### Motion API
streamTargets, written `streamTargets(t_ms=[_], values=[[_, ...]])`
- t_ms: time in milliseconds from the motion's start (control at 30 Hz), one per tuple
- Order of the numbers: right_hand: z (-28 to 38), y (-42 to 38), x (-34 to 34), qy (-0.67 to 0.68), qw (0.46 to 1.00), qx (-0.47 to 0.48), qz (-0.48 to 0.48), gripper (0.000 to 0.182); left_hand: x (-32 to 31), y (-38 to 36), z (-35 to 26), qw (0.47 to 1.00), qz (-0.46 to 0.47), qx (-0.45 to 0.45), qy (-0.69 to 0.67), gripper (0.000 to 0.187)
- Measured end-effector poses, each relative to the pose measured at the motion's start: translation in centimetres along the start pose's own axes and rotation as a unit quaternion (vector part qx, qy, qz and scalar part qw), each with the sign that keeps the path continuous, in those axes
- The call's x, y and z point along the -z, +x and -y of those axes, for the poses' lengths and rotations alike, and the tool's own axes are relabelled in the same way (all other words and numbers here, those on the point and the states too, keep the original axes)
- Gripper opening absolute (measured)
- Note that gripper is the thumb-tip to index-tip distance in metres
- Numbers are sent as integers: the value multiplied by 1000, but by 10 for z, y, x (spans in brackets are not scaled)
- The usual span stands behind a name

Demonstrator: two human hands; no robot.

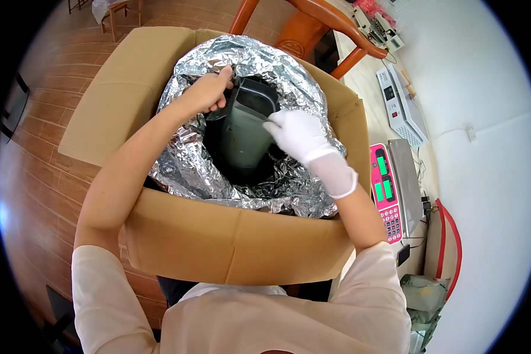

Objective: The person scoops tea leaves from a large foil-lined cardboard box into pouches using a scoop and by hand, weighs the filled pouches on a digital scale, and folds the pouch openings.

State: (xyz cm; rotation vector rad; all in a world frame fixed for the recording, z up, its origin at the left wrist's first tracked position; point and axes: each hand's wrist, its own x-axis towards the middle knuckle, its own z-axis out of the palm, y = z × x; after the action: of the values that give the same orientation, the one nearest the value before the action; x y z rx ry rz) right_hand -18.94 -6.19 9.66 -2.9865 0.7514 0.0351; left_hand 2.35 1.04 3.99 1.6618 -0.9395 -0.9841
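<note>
A large cardboard box stands open in front of me, lined with a crumpled silver foil bag. Down in the bag's mouth is a dark grey-green plastic container with a black, rounded opening. My left hand, bare, is closed at the container's far left edge, pinching a dark plastic flap there. On the opposite side, my right hand wears a white glove, its fingers closed on the container's near right rim. Shadow hides the bottom of the bag.
To the right, a counter carries a pink scale with a metal platform and a white machine. A wooden chair stands behind the box. One cardboard flap spreads out to the left over the tiled floor.
</note>
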Motion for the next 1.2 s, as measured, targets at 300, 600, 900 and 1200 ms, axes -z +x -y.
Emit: streamTargets(t_ms=[300, 600, 900, 1200], values=[[-57, -110, 133, 55, 976, -116, -175, 27, -1, 14, 18, 989, 30, -31, 144, 43], [-140, -229, 242, 32, 895, -296, -333, 34, 3, 8, 16, 987, 41, -43, 149, 35], [-276, -315, 247, -48, 843, -439, -307, 37, 7, 18, 21, 978, 66, 18, 196, 36], [-311, -340, 221, 20, 798, -508, -325, 43, 7, 9, 14, 978, 80, 32, 192, 38]])
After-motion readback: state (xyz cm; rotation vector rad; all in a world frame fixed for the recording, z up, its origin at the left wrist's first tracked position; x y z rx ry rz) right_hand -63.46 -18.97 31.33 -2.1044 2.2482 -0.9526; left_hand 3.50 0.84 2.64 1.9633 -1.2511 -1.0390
